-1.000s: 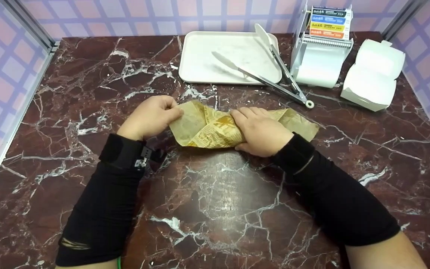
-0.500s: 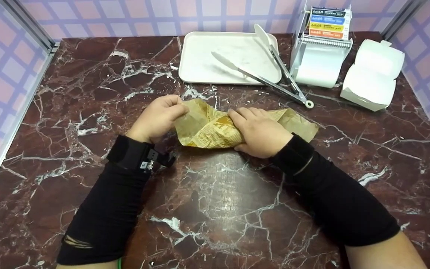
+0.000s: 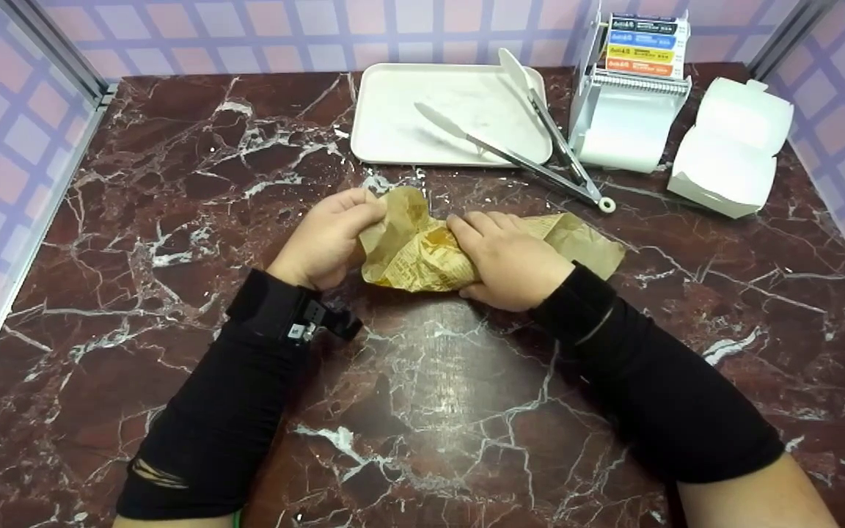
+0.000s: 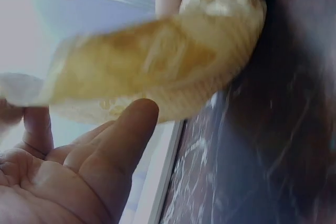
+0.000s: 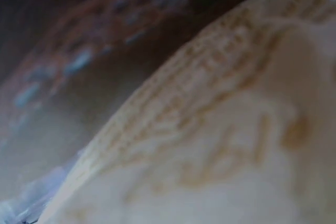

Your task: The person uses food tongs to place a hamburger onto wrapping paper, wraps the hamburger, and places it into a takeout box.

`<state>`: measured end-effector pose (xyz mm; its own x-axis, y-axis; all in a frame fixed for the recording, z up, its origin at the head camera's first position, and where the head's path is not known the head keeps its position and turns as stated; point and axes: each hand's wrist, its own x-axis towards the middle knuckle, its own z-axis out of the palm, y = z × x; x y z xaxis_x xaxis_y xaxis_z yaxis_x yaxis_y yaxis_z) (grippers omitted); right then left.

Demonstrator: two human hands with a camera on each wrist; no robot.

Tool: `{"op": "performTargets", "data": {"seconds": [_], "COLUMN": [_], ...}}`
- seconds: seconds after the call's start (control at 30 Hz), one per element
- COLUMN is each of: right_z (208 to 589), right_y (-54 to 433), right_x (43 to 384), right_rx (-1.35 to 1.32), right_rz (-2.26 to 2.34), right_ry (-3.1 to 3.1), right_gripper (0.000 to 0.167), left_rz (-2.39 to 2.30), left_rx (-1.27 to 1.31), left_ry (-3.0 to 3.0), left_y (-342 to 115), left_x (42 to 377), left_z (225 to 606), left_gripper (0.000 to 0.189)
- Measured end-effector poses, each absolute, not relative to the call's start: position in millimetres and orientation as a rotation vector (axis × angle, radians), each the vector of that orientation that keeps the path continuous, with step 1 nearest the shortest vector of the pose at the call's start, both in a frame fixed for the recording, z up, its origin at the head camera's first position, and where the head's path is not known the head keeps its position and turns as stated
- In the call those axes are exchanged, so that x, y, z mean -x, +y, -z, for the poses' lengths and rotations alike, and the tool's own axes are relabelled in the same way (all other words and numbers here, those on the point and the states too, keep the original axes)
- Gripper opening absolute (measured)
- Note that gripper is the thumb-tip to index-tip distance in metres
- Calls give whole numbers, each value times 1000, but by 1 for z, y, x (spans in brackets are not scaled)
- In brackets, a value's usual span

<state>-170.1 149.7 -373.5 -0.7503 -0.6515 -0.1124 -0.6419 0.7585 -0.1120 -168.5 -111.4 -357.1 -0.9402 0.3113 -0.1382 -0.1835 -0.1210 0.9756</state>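
While the right hand point(image 3: 516, 260) clasps the printed wrapper point(image 3: 430, 265), left hand point(image 3: 328, 233) pinching its left end point(image 3: 397, 224), now shifted inward

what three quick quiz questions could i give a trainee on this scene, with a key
1. Which hand pinches an end of the paper wrap?
2. True or false: the white box at the right stands open.
3. The tongs overlap which thing?
a) the white box
b) the tray
c) the paper wrap

Key:
1. The left hand
2. True
3. b
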Motion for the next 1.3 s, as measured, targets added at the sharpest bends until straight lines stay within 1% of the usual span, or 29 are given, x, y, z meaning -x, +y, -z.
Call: {"op": "performTargets", "data": {"seconds": [0.1,0.13,0.3,0.37,0.47,0.53,0.73,0.87,0.97,1.07,1.2,1.3], "right_z": [373,373,372,372,371,370,370,372,372,371,369,369], "right_y": [150,150,150,151,151,152,152,154,155,155,153,151], "right_x": [170,170,171,171,171,171,171,171,170,169,168,167], "right_rx": [1036,1033,1010,1001,984,974,1008,1050,1067,1018,937,927], "right_rz": [86,82,93,110,131,138,160,246,363,418,339,285], "right_ry": [2805,2801,2777,2766,2748,2739,2727,2716,2716,2737,2774,2762], "right_gripper": [103,103,103,102,102,102,104,101,93,90,93,96], "left_rz": [-2121,-2119,-2140,-2133,-2131,-2157,-2200,-2131,-2105,-2108,-2070,-2004], "left_rx": [-146,-139,-108,-77,-70,-133,-387,-404,-429,-431,-407,-407], "left_ry": [1793,1774,1672,1656,1642,1573,1291,1315,1358,1424,1560,1650], "left_y": [-108,-107,-103,-102,-100,-97,-91,-84,-79,-77,-75,-72], "left_x": [167,166,164,163,161,160,155,153,154,154,154,154], "left_z": [357,357,356,356,357,358,362,363,365,366,367,368], "left_gripper": [23,25,65,76,83,85,101,97,88,77,59,55]}}
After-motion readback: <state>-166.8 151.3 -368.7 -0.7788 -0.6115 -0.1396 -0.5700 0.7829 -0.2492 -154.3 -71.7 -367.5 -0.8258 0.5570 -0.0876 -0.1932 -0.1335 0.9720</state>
